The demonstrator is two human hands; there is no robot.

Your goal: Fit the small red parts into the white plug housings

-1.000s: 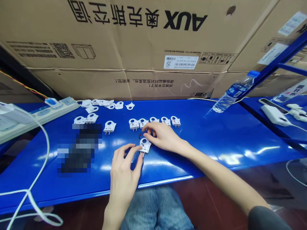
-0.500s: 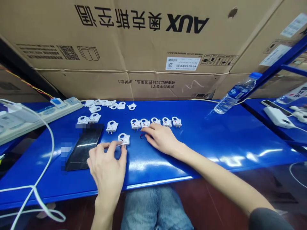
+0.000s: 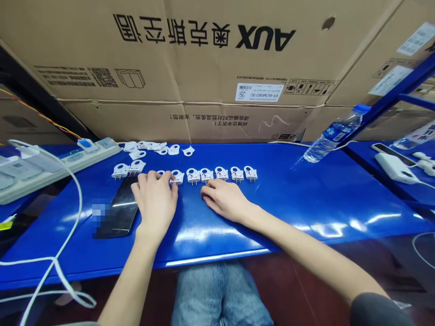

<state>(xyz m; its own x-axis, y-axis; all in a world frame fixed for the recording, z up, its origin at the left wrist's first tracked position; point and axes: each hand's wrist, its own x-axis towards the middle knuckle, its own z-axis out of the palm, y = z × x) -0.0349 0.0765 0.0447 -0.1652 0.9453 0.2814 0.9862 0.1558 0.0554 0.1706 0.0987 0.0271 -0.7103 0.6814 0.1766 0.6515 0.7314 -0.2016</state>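
Observation:
My left hand [image 3: 154, 199] pinches a white two-pin plug [image 3: 177, 176] with a ring-shaped top, at the left end of a row on the blue table. Another white plug [image 3: 161, 173] is mostly hidden behind that hand. To the right stand several like plugs, among them a white plug [image 3: 193, 175] and an end plug [image 3: 250, 173], pins toward me. My right hand [image 3: 224, 200] rests just in front of the row with its fingers curled together; whatever is between the fingertips is hidden. Two more plugs, one of them a left plug [image 3: 120, 170], lie beyond a black phone-like slab [image 3: 124, 213].
Loose white ring-shaped covers [image 3: 174, 150] lie along the back by a cardboard box [image 3: 210, 120]. A power strip [image 3: 74, 165] with white cables is at left. A water bottle [image 3: 335, 136] leans against a blue rail at right.
My left hand has carried its plug away from me into the row. The small dark red wire by my right fingertips no longer shows. My right hand has barely moved.

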